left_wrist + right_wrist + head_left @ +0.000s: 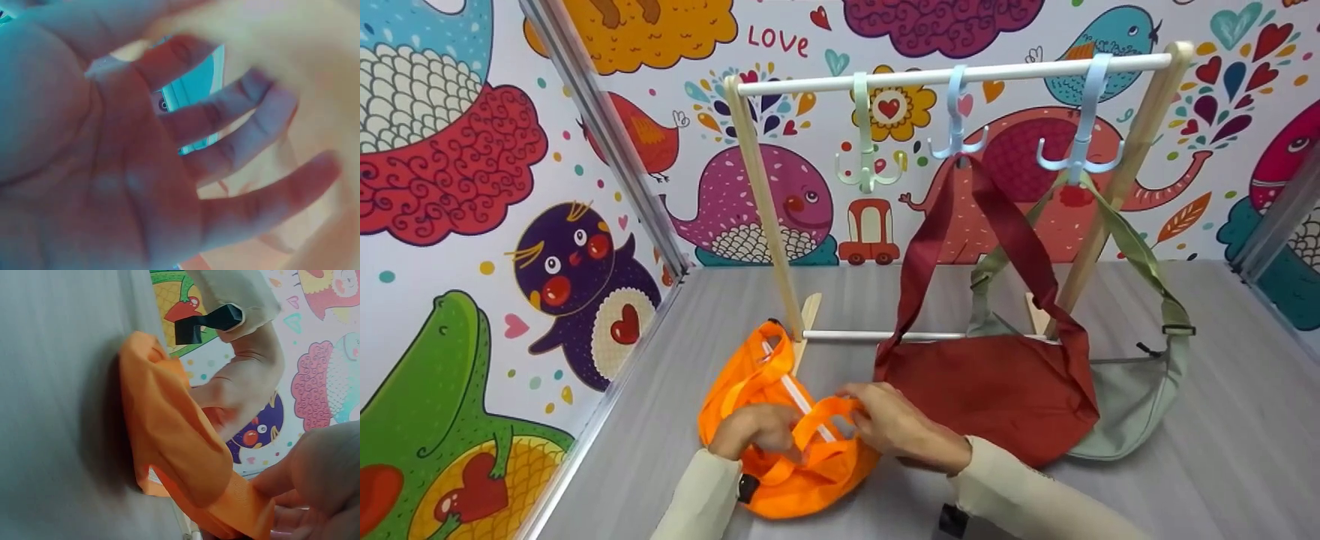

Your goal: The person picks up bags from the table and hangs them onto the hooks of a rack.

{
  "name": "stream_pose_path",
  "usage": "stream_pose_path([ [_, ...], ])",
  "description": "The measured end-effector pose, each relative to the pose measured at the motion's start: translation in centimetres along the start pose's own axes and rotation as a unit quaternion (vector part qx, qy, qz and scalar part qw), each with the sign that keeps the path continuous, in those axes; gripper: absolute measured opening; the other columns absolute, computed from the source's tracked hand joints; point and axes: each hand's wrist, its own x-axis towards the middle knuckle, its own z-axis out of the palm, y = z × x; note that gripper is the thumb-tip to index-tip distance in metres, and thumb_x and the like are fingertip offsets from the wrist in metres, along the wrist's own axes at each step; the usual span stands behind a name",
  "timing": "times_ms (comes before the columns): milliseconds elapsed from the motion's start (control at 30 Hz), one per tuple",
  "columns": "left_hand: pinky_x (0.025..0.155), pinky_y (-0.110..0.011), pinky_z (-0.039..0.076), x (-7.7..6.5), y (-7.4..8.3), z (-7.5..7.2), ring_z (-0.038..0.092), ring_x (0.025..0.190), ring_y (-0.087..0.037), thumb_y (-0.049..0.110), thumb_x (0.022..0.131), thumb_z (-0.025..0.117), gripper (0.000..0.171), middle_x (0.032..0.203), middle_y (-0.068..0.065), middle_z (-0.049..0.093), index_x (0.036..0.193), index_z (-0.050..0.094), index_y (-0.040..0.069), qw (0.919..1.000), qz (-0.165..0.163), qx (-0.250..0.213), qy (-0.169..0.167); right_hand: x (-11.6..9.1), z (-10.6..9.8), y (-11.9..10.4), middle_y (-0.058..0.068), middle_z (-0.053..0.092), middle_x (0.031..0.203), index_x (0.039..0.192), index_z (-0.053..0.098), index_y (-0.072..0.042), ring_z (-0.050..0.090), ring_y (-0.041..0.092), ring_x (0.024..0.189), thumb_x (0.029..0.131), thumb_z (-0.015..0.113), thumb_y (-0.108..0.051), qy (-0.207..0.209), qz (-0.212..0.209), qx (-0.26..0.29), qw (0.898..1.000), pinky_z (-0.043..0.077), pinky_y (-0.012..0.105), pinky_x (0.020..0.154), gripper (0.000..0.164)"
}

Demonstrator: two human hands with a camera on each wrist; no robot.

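Note:
An orange cloth bag (810,491) lies on the grey surface at the rack's left foot. My right hand (904,424) pinches its orange strap (247,509) between thumb and fingers, as the right wrist view shows. Over the bag's left part is my left hand (761,430). In the left wrist view its fingers (242,225) are loosely bent and spread against blurred, pale orange cloth. Some of the left fingertips are hidden by the bag in the head view.
Behind stands a rack with a white top rod (997,73). A green hook (864,127) and two blue hooks hang from it. A dark red bag (990,390) and a grey-green bag (1132,412) hang by their straps at the right. A patterned wall (802,67) encloses the back.

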Motion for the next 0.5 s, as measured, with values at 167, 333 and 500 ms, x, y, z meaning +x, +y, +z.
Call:
stream_pose_path([
  [167,0.066,-0.025,0.037,0.2,0.2,-0.1,0.048,0.070,-0.010,0.020,0.084,0.079,0.011,0.076,0.008,0.057,0.082,0.068,0.017,0.9967,0.027,-0.056,-0.053,-1.0,-1.2,0.3,0.011,0.069,0.116,0.120,0.066,-0.001,0.062,0.022,0.096,0.091,0.059,0.005,0.027,-0.017,-0.012,0.999,0.054,0.041,0.090,0.031],
  [333,0.059,-0.024,0.036,0.3,0.7,0.2,0.045,0.063,-0.010,0.023,0.083,0.081,0.013,0.074,0.008,0.056,0.083,0.069,0.017,0.9934,0.044,-0.080,-0.070,-1.9,-2.3,1.0,0.014,0.066,0.118,0.123,0.063,0.003,0.062,0.026,0.099,0.092,0.063,0.002,0.063,-0.008,-0.002,0.998,0.054,0.043,0.090,0.031],
  [500,0.055,-0.025,0.036,0.7,1.1,0.6,0.043,0.060,-0.012,0.023,0.082,0.082,0.017,0.075,0.007,0.051,0.086,0.068,0.016,0.9933,0.034,-0.077,-0.080,-2.8,-2.8,2.2,0.008,0.066,0.103,0.115,0.066,0.000,0.059,0.020,0.086,0.091,0.070,-0.007,0.088,0.030,-0.009,0.996,0.056,0.036,0.080,0.026],
])
